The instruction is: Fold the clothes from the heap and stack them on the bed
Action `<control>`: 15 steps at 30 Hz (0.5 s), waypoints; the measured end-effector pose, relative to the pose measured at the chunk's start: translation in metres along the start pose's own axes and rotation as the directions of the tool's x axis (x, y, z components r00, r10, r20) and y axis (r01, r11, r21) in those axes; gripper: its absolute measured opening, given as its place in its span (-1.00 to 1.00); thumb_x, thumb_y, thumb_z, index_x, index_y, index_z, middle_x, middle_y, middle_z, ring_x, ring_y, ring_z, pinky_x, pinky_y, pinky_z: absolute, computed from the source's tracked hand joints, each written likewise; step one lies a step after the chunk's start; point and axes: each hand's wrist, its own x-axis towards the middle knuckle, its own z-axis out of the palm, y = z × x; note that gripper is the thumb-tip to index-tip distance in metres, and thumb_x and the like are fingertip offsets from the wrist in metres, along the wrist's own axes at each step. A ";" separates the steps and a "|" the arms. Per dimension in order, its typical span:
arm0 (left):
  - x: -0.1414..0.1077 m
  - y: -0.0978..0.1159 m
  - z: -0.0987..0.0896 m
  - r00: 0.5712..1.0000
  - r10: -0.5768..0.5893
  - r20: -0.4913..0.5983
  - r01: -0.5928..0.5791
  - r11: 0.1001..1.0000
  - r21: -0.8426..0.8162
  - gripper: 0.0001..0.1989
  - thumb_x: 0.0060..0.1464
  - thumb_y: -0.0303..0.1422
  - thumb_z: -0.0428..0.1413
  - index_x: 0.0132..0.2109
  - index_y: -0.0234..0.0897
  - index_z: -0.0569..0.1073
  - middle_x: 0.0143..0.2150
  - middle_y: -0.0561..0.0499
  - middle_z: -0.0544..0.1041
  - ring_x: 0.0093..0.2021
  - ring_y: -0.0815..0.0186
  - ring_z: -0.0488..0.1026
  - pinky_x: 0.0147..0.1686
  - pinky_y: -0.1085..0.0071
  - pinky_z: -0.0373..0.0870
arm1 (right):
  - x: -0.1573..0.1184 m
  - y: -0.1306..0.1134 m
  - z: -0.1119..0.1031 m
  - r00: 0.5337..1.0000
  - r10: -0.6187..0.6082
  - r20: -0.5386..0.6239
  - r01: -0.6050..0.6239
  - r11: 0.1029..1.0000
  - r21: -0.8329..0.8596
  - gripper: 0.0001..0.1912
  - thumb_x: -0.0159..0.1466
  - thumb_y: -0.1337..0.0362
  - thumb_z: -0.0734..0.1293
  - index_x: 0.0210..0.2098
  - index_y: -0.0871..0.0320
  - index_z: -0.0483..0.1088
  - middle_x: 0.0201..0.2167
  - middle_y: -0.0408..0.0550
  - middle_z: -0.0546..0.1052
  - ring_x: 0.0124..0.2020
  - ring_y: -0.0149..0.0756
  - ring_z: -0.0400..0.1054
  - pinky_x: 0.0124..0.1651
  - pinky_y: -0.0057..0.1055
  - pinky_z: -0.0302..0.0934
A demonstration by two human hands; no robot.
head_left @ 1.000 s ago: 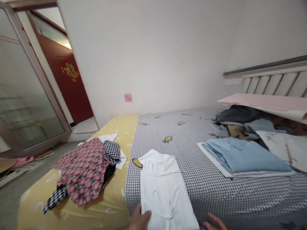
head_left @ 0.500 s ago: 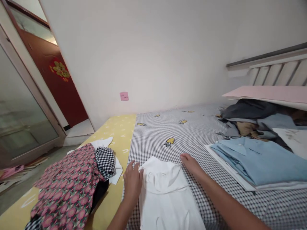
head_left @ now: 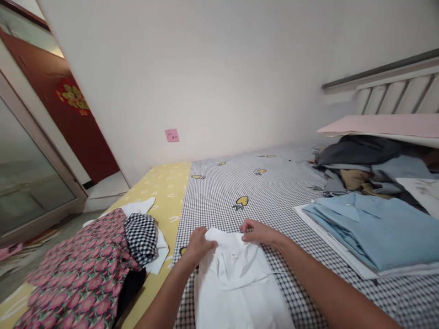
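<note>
Left hand [head_left: 200, 244], right hand [head_left: 257, 232] both clenched in pinch grip on far edge of white shirt [head_left: 236, 283], long axis pointing back at me, on gingham bedsheet [head_left: 219, 201].

Only bare skin shows of the person — a slim left forearm [head_left: 164, 297] and a longer right forearm [head_left: 329, 278] at the near edge, tapering to an ungloved left hand [head_left: 200, 244] and right hand [head_left: 259, 231].
</note>
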 end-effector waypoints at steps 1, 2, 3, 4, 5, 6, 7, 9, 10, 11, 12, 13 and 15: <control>-0.008 0.007 -0.003 0.999 0.047 0.008 -0.047 0.999 0.014 -0.68 -0.39 -0.50 0.34 -0.38 -0.18 0.47 0.07 -0.11 0.49 0.22 -0.01 0.28 0.26 0.12 0.14 | -0.004 -0.004 0.000 1.000 -0.023 -0.009 0.023 1.000 0.013 -0.54 0.02 0.18 0.44 -0.07 0.11 0.42 0.08 0.04 0.48 0.03 -0.12 0.39 -0.02 -0.25 0.29; -0.017 0.015 -0.007 0.993 0.112 0.032 -0.112 0.993 0.031 -0.70 -0.36 -0.51 0.32 -0.37 -0.17 0.49 0.10 -0.10 0.48 0.22 0.01 0.28 0.27 0.12 0.11 | -0.008 -0.008 0.000 0.998 -0.046 -0.030 0.047 0.999 0.010 -0.40 -0.03 0.19 0.47 0.03 0.08 0.39 0.20 0.07 0.39 0.15 -0.06 0.31 0.07 -0.19 0.25; -0.027 0.022 -0.010 0.980 0.187 0.073 -0.191 0.980 0.056 -0.73 -0.32 -0.52 0.30 -0.37 -0.16 0.50 0.12 -0.10 0.47 0.20 0.02 0.29 0.28 0.10 0.09 | -0.011 -0.013 0.000 0.996 -0.070 -0.058 0.069 0.998 -0.009 -0.24 -0.09 0.21 0.52 0.12 0.03 0.35 0.30 0.08 0.28 0.26 0.01 0.19 0.16 -0.12 0.17; -0.039 0.027 -0.013 0.955 0.266 0.131 -0.279 0.956 0.090 -0.76 -0.26 -0.52 0.27 -0.37 -0.14 0.50 0.12 -0.08 0.48 0.19 0.03 0.31 0.28 0.08 0.07 | -0.014 -0.018 -0.001 0.992 -0.093 -0.080 0.090 0.995 -0.036 -0.11 -0.17 0.24 0.55 0.17 -0.01 0.32 0.37 0.08 0.16 0.35 0.08 0.05 0.24 -0.05 0.08; -0.051 0.032 -0.016 0.920 0.339 0.199 -0.367 0.921 0.129 -0.78 -0.22 -0.54 0.23 -0.39 -0.12 0.51 0.12 -0.07 0.49 0.18 0.03 0.31 0.29 0.04 0.03 | -0.016 -0.023 -0.002 0.990 -0.117 -0.083 0.112 0.992 -0.064 -0.04 -0.24 0.27 0.58 0.18 -0.04 0.33 0.42 0.06 0.06 0.40 0.12 -0.07 0.30 -0.01 -0.02; -0.062 0.035 -0.020 0.880 0.396 0.262 -0.446 0.879 0.170 -0.78 -0.19 -0.57 0.18 -0.40 -0.11 0.51 0.12 -0.05 0.50 0.19 0.03 0.30 0.31 -0.01 -0.04 | -0.019 -0.028 -0.004 0.989 -0.136 -0.058 0.131 0.988 -0.078 -0.04 -0.29 0.30 0.59 0.15 -0.04 0.38 0.44 0.04 0.02 0.42 0.15 -0.14 0.33 0.00 -0.08; -0.073 0.036 -0.023 0.849 0.433 0.302 -0.502 0.839 0.208 -0.74 -0.18 -0.61 0.14 -0.42 -0.10 0.51 0.13 -0.04 0.50 0.20 0.02 0.29 0.33 -0.04 -0.14 | -0.023 -0.032 -0.006 0.989 -0.147 -0.007 0.146 0.986 -0.076 -0.12 -0.31 0.32 0.59 0.06 -0.01 0.45 0.42 0.03 0.08 0.41 0.17 -0.12 0.33 -0.02 -0.08; -0.090 0.033 -0.029 0.842 0.456 0.289 -0.528 0.805 0.269 -0.66 -0.20 -0.67 0.07 -0.40 -0.08 0.51 0.13 -0.01 0.50 0.22 0.05 0.28 0.36 -0.05 -0.29 | -0.033 -0.040 -0.008 0.982 -0.141 0.123 0.145 0.989 -0.024 -0.41 -0.26 0.33 0.56 -0.17 0.09 0.53 0.23 0.05 0.37 0.28 0.14 0.14 0.24 -0.08 0.08; -0.095 0.030 -0.031 0.862 0.445 0.243 -0.503 0.812 0.296 -0.64 -0.20 -0.68 0.07 -0.37 -0.08 0.51 0.09 -0.02 0.51 0.20 0.06 0.30 0.36 -0.03 -0.27 | -0.041 -0.043 -0.008 0.976 -0.134 0.172 0.135 0.991 0.003 -0.53 -0.20 0.31 0.53 -0.24 0.12 0.53 0.08 0.03 0.49 0.16 0.09 0.29 0.15 -0.12 0.18; -0.098 0.026 -0.034 0.892 0.415 0.182 -0.452 0.832 0.321 -0.66 -0.18 -0.66 0.08 -0.34 -0.09 0.51 0.03 -0.04 0.52 0.15 0.06 0.33 0.34 -0.02 -0.17 | -0.049 -0.046 -0.008 0.970 -0.125 0.206 0.121 0.992 0.033 -0.59 -0.15 0.28 0.50 -0.25 0.13 0.52 -0.06 0.00 0.56 0.02 0.02 0.39 0.05 -0.17 0.26; -0.100 0.022 -0.036 0.923 0.366 0.116 -0.383 0.861 0.336 -0.70 -0.15 -0.63 0.10 -0.33 -0.11 0.50 -0.05 -0.05 0.52 0.08 0.07 0.36 0.28 0.00 -0.03 | -0.059 -0.047 -0.006 0.967 -0.119 0.226 0.105 0.992 0.072 -0.60 -0.09 0.26 0.48 -0.22 0.14 0.52 -0.15 -0.03 0.59 -0.10 -0.05 0.44 -0.05 -0.21 0.31; -0.100 0.017 -0.037 0.953 0.298 0.054 -0.300 0.898 0.322 -0.77 -0.13 -0.59 0.13 -0.34 -0.14 0.48 -0.15 -0.04 0.51 -0.01 0.08 0.39 0.20 0.06 0.10 | -0.068 -0.048 -0.004 0.965 -0.114 0.238 0.087 0.989 0.122 -0.58 -0.06 0.24 0.46 -0.17 0.14 0.51 -0.20 -0.04 0.60 -0.19 -0.10 0.46 -0.14 -0.26 0.32; -0.098 0.010 -0.037 0.989 0.146 -0.028 -0.136 0.965 0.226 -0.86 -0.13 -0.51 0.20 -0.43 -0.18 0.43 -0.32 0.02 0.44 -0.16 0.13 0.38 0.01 0.20 0.24 | -0.088 -0.047 0.002 0.962 -0.103 0.254 0.034 0.965 0.261 -0.51 -0.05 0.20 0.48 -0.10 0.15 0.50 -0.22 -0.05 0.61 -0.26 -0.17 0.47 -0.23 -0.34 0.31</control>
